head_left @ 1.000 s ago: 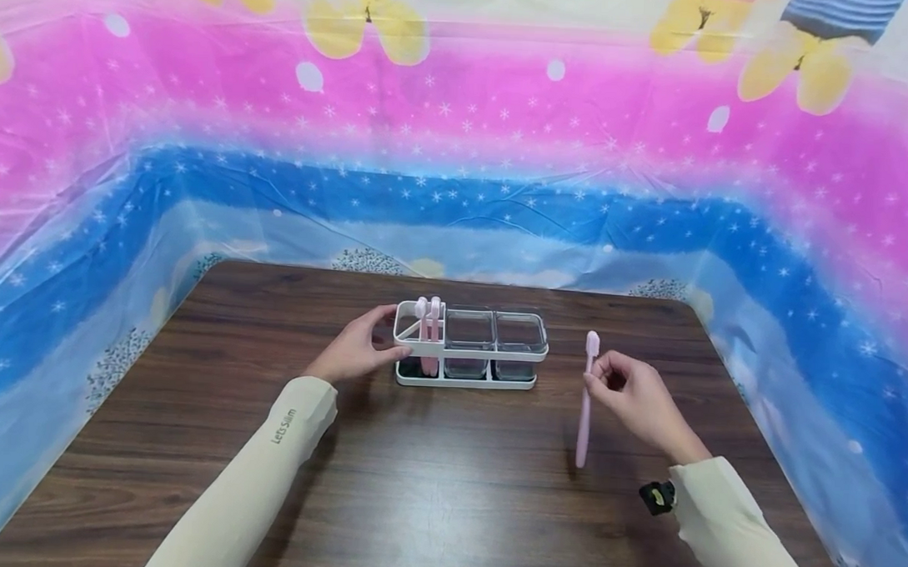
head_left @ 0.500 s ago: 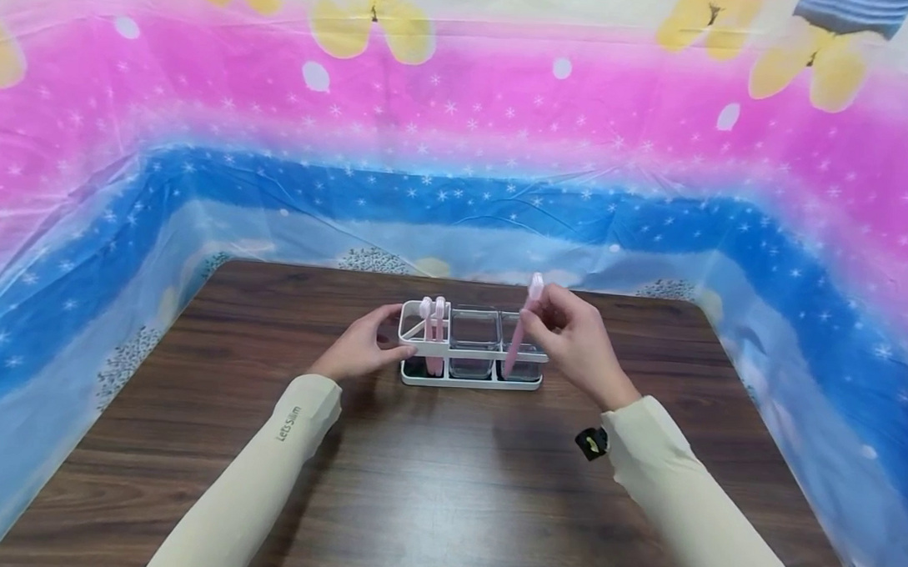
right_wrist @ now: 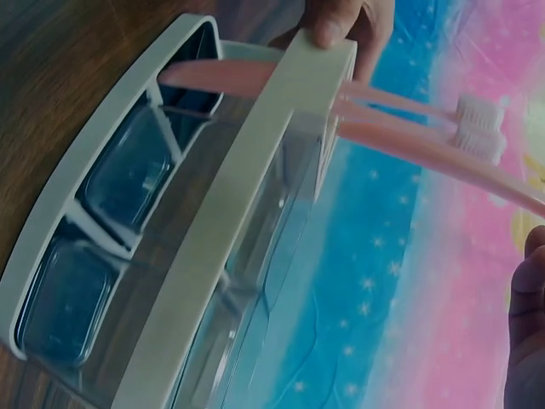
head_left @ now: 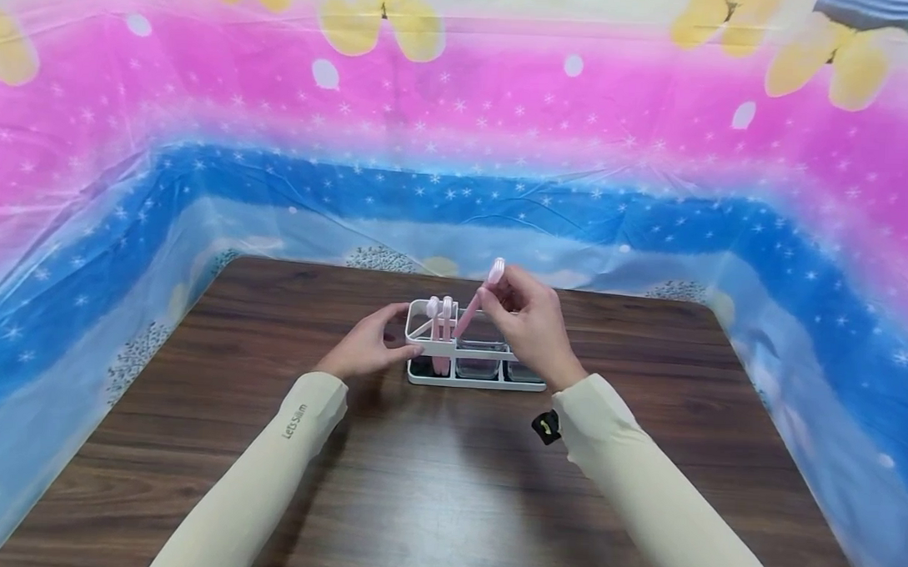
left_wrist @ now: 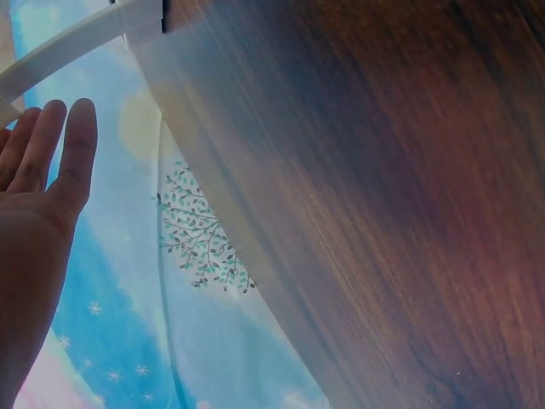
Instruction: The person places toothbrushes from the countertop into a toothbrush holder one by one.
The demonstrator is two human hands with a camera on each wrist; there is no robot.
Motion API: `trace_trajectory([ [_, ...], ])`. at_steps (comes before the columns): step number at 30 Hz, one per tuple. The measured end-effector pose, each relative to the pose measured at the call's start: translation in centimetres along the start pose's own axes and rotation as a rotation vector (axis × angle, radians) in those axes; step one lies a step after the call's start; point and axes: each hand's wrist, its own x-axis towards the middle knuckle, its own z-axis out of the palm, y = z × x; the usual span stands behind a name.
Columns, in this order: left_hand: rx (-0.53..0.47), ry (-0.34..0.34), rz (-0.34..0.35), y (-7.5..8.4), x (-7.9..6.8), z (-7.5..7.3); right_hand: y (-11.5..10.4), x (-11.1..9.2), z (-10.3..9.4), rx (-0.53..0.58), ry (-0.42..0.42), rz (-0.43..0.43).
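A white toothbrush holder (head_left: 488, 385) with clear cups stands on the table. Two pink toothbrushes (head_left: 447, 308) stand upright in its left section, bristle heads up. At the holder's left end, my left hand (head_left: 369, 346) grips the upper rim, thumb in front and fingers behind. Above the middle cup, my right hand (head_left: 531, 324) pinches another pink toothbrush (head_left: 471, 314) just below its head. This one leans, lower end pointing down-left beside the left section. In the right wrist view the held toothbrush (right_wrist: 443, 162) passes close to the standing ones; whether its tip is inside I cannot tell.
Two clear cups (right_wrist: 128, 179) fill the middle and right of the holder; my right hand partly covers the right one in the head view. The brown wooden table (head_left: 417, 482) ends at a patterned cloth backdrop (head_left: 315, 178) behind and on both sides.
My right hand has carried the toothbrush from right of the holder leftward, over the cups, up to the left section, and it now tilts more. My left hand stays on the holder.
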Motion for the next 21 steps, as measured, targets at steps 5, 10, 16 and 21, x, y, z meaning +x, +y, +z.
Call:
trace_trajectory([
  [5, 0.008, 0.001, -0.015, 0.1, 0.0, 0.0, 0.2, 0.2, 1.1, -0.036, -0.006, 0.012],
  [10, 0.021, 0.005, -0.035, 0.1, 0.0, 0.0, 0.8, 0.3, 2.2, -0.102, -0.047, 0.068],
  [16, 0.011, -0.002, -0.037, 0.2, 0.0, 0.0, 2.0, 0.1, 3.5, -0.193, -0.095, 0.145],
  [21, 0.022, 0.0, -0.041, 0.3, -0.1, -0.1, 2.9, -0.3, 4.4, -0.233, -0.141, 0.184],
])
